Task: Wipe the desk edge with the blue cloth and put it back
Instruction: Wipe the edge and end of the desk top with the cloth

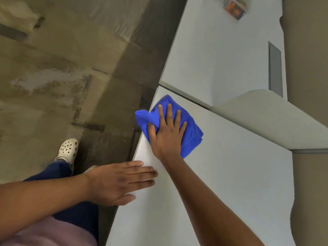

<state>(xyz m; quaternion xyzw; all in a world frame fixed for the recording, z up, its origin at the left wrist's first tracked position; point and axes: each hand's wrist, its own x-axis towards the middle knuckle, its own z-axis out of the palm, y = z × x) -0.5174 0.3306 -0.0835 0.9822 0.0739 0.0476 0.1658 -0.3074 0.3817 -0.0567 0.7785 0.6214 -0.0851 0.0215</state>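
Note:
A bright blue cloth (190, 137) lies bunched on the white desk (230, 183), right at its left edge, with a corner hanging over the side. My right hand (166, 134) presses flat on the cloth, fingers spread, thumb tucked into a fold. My left hand (119, 181) rests flat on the desk edge nearer to me, fingers straight and together, holding nothing.
A second white desk (221, 50) adjoins farther away, with a small printed box (235, 8) at its far end. A grey partition (266, 110) rises on the right. Stained concrete floor (62, 77) lies left of the desks, with my foot in a white clog (68, 150).

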